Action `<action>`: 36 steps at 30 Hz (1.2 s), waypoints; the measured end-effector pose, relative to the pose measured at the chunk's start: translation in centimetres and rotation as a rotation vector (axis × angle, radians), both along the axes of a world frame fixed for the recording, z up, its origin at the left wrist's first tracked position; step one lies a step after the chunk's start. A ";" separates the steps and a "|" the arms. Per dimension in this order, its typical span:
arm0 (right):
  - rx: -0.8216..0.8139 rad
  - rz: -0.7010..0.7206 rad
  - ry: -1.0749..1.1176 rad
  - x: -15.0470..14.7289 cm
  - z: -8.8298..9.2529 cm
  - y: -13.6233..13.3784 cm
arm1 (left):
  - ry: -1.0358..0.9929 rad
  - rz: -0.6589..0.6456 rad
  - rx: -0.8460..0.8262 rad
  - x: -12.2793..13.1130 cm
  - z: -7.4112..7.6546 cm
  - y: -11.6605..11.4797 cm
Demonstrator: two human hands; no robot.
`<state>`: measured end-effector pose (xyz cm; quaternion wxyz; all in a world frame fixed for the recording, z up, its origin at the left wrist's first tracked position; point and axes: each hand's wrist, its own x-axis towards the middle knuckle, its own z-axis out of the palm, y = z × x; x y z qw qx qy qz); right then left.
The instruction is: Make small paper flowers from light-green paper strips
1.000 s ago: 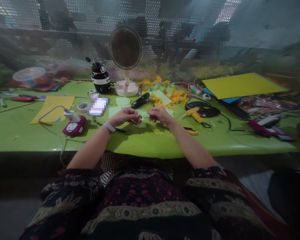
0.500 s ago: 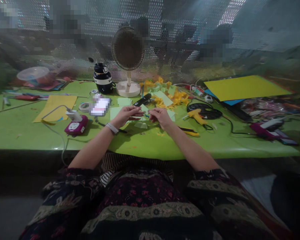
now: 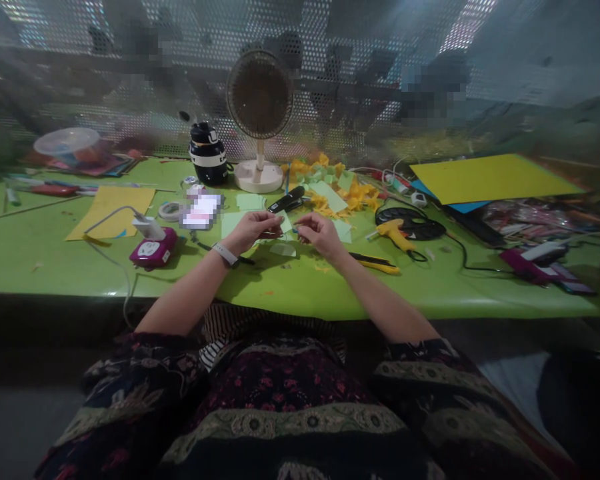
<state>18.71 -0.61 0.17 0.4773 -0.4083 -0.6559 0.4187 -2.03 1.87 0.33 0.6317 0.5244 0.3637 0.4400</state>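
My left hand (image 3: pixel 254 231), with a pale band on its wrist, pinches a small light green paper piece (image 3: pixel 285 223) at the fingertips. Facing it across a narrow gap, my right hand (image 3: pixel 319 233) has thumb and forefinger closed on a small blue thing (image 3: pixel 295 230), too tiny to make out. Beneath both hands lie light green paper sheets (image 3: pixel 230 224) and a cut rounded paper piece (image 3: pixel 283 249). Just beyond them rests a black stapler (image 3: pixel 287 199). A yellow box cutter (image 3: pixel 377 264) is beside my right wrist.
A yellow glue gun (image 3: pixel 396 233) lies right on the green table (image 3: pixel 280 293), near a black coiled cord. Behind stand a fan (image 3: pixel 260 177), a dark bottle (image 3: pixel 209 153) and a heap of orange and green paper pieces (image 3: pixel 365 193). A purple power socket (image 3: pixel 153 250) sits left.
My hands have drawn slightly apart, the right one shifting a little to the right. The green paper piece stays at my left fingertips. The view has moved slightly.
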 end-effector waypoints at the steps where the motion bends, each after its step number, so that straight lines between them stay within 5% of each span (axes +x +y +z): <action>1: 0.080 -0.013 -0.020 0.2 0.0 0.0 | 0.011 -0.012 -0.002 0.0 0.0 0.0; 6: 0.362 0.024 -0.196 0.7 0.0 0.1 | 0.053 -0.057 -0.018 -0.3 0.0 0.0; 17: 0.460 0.052 -0.143 0.7 -1.0 1.1 | 0.014 -0.070 -0.028 0.2 -0.3 -0.1; 28: 0.162 0.021 -0.074 -0.2 -1.3 0.9 | -0.063 -0.107 0.027 0.4 -1.1 0.1; 36: 0.125 -0.005 -0.016 -0.3 -1.2 1.0 | -0.032 -0.096 0.005 0.3 -0.6 -0.2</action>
